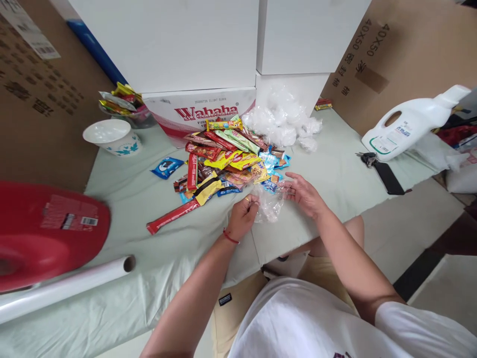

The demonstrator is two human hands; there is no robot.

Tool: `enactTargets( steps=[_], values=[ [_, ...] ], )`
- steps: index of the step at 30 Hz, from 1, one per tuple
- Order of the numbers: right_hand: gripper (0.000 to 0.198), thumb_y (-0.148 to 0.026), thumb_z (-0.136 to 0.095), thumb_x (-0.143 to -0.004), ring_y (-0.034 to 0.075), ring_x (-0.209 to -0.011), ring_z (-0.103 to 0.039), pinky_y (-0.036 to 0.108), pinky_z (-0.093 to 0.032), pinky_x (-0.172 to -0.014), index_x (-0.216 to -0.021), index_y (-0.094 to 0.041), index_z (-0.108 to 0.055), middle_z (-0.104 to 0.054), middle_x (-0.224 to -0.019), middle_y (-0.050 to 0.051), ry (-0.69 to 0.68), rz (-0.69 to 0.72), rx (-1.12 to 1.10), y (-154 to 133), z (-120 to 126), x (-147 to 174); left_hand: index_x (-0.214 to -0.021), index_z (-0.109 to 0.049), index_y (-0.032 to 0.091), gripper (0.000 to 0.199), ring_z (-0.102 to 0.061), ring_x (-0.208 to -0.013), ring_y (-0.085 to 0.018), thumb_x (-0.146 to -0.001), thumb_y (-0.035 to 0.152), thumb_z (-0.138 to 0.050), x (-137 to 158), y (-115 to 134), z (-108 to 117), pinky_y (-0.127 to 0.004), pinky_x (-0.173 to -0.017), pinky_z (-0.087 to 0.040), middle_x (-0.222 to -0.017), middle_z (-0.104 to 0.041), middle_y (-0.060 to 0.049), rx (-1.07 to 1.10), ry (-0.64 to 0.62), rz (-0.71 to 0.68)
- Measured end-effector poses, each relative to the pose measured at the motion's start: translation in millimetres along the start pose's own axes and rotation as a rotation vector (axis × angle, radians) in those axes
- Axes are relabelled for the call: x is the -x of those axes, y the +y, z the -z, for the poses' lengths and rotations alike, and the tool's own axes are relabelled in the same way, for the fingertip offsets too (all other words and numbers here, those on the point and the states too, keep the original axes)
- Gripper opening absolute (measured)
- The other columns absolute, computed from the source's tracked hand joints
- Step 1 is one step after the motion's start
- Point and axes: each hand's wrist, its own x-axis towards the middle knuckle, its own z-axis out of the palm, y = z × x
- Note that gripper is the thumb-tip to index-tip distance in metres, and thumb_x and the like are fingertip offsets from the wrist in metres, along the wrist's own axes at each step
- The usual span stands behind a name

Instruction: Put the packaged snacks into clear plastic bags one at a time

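Note:
A clear plastic bag (270, 205) is stretched between my hands above the near edge of the table. My left hand (244, 215), with a red string at the wrist, has its fingers closed on the bag's left side. On the other side, my right hand (302, 195) has its thumb and fingers around the bag's right edge, the index finger raised. Just beyond lies a heap of wrapped snacks (223, 158) in red, yellow, green and blue. A long red snack stick (171, 217) points out of it to the left, near a blue snack packet (167, 167).
Behind the heap stand a Wahaha carton (160, 112) and a pile of crumpled clear bags (281, 119). Left are a paper tub (112, 136), a red jug (48, 233) and a white roll (67, 286). A white detergent bottle (410, 122), keys (368, 159) and a black phone (388, 177) are right.

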Motion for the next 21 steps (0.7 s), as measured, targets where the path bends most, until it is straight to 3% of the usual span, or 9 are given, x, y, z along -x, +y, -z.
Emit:
enactTargets(
  steps=[2, 4, 8, 14, 21],
  values=[
    [0.072, -0.054, -0.091, -0.069, 0.017, -0.081, -0.063, 0.028, -0.049, -0.07, -0.129, -0.026, -0.063, -0.076, -0.102, 0.003, -0.035, -0.028, 0.179, -7, -5, -7, -0.075, -0.055, 0.022, 0.033, -0.031, -0.053, -0.011, -0.089, 0.051, -0.058, 1, 0, 0, -0.026, -0.053, -0.024, -0.057, -0.038, 0.008, -0.032, -0.021, -0.016],
    [0.066, -0.051, -0.095, -0.062, 0.014, -0.072, -0.056, 0.026, -0.042, -0.065, -0.115, -0.021, -0.07, -0.07, -0.084, -0.001, -0.097, -0.063, 0.312, -11, -13, -13, -0.072, -0.054, 0.022, 0.037, -0.032, -0.054, -0.011, -0.09, 0.054, -0.057, -1, -2, 1, -0.026, -0.053, -0.025, -0.057, -0.038, 0.007, -0.052, 0.007, -0.042],
    [0.05, -0.057, -0.09, -0.063, 0.011, -0.067, -0.049, 0.026, -0.036, -0.065, -0.084, -0.016, -0.072, -0.063, -0.073, -0.003, -0.084, 0.021, 0.375, -11, -19, -15, -0.074, -0.059, 0.021, 0.038, -0.036, -0.058, -0.012, -0.093, 0.053, -0.055, -8, -8, 10, -0.026, -0.057, -0.03, -0.059, -0.04, 0.006, -0.053, 0.24, -0.079],
    [0.049, -0.061, -0.086, -0.067, 0.009, -0.058, -0.037, 0.025, -0.028, -0.055, -0.087, -0.019, -0.071, -0.052, -0.065, -0.006, 0.116, 0.122, 0.306, -9, 1, -8, -0.081, -0.064, 0.021, 0.039, -0.043, -0.062, -0.014, -0.095, 0.056, -0.058, -18, -16, 20, -0.026, -0.06, -0.037, -0.061, -0.046, 0.004, 0.042, 0.421, -0.085],
    [0.043, -0.058, -0.086, -0.071, 0.01, -0.059, -0.038, 0.026, -0.029, -0.055, -0.087, -0.02, -0.074, -0.051, -0.065, -0.005, 0.191, 0.162, 0.277, 3, 25, 7, -0.085, -0.067, 0.021, 0.042, -0.052, -0.067, -0.016, -0.095, 0.062, -0.06, -22, -23, 21, -0.026, -0.064, -0.043, -0.065, -0.054, 0.003, 0.159, 0.512, -0.102]
  ],
)
